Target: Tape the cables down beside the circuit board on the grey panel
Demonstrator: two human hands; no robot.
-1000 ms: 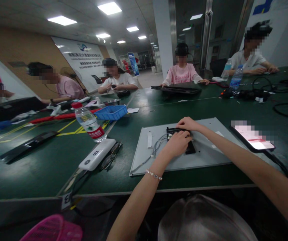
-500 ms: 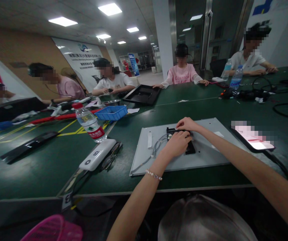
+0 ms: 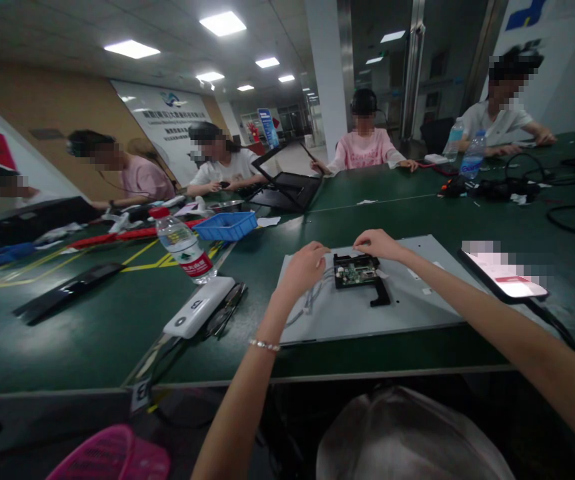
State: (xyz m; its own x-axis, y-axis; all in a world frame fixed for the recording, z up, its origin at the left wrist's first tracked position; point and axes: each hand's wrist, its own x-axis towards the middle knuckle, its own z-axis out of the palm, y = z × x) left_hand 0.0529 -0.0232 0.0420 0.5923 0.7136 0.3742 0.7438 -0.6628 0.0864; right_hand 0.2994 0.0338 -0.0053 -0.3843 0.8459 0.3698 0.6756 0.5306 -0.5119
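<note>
On a flat grey panel lies a black bracket with a green circuit board set in it. My right hand is at the bracket's far edge, its fingers closed on it. To the left of the board, my left hand hovers over the panel with fingers loosely bent and slightly apart; I see nothing in it. Grey cables run from the board's left side, beneath and beside that hand. Small white pieces lie on the panel at right.
A lit phone lies right of the panel. On the left are a white power bank, glasses, a water bottle, a blue tray and a long black part. Several people sit around the green table.
My left hand has lifted off the circuit board and moved left, uncovering it. My right hand has stayed at the bracket. Across the table, a person has raised a black frame.
</note>
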